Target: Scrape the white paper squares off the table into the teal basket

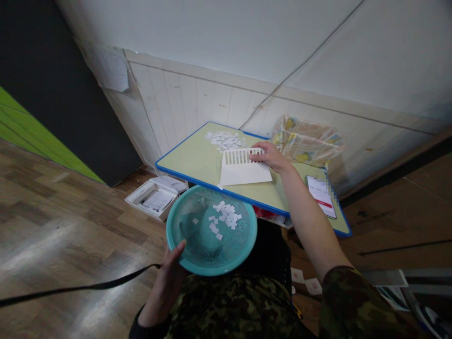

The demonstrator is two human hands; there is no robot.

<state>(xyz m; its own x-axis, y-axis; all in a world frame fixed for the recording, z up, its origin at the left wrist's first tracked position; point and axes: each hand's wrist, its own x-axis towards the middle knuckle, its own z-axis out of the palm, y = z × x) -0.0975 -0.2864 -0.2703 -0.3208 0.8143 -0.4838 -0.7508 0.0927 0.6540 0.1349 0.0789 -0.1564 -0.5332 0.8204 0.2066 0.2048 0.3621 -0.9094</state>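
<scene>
My left hand grips the near left rim of a turquoise plastic colander, thumb over the edge. The colander is held just below the table's front edge, and a cluster of small white paper pieces lies in it. Over the table, my right hand is closed on the slotted end of a flat white plastic scraper-like piece. That piece's wide plain edge is at the table's front edge, with a small paper bit by its left corner. Behind it on the table is a pile of white paper pieces.
The pale yellow table has a blue rim. A cloth-lined basket stands at its back right, and a phone lies at the right end. An open white box is on the floor at left. A dark strap crosses at lower left.
</scene>
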